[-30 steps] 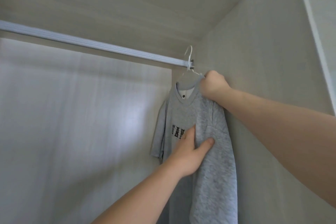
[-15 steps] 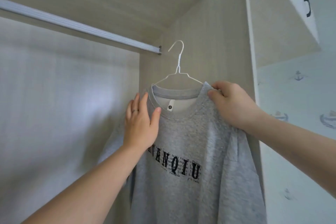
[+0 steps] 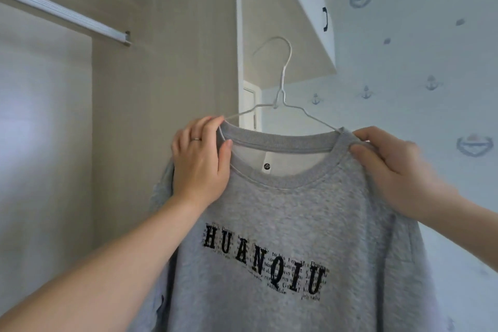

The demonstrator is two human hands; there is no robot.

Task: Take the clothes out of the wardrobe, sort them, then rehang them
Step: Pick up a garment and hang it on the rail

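Note:
A grey sweatshirt with black letters across the chest hangs on a white wire hanger, held up in front of me outside the wardrobe. My left hand, wearing a ring, grips the sweatshirt's left shoulder beside the collar. At the other shoulder my right hand pinches the fabric and the hanger's end. The hanger's hook is free in the air, to the right of the wardrobe rail, which carries nothing in the visible part.
The wardrobe's side panel and its white front edge stand just left of the hanger. An open white door with dark handles juts out overhead. A wall with anchor-patterned wallpaper fills the right.
The sweatshirt on its hanger came off the rail's right end and moved out to the right, clear of the wardrobe. My left hand went from the chest up to the left shoulder.

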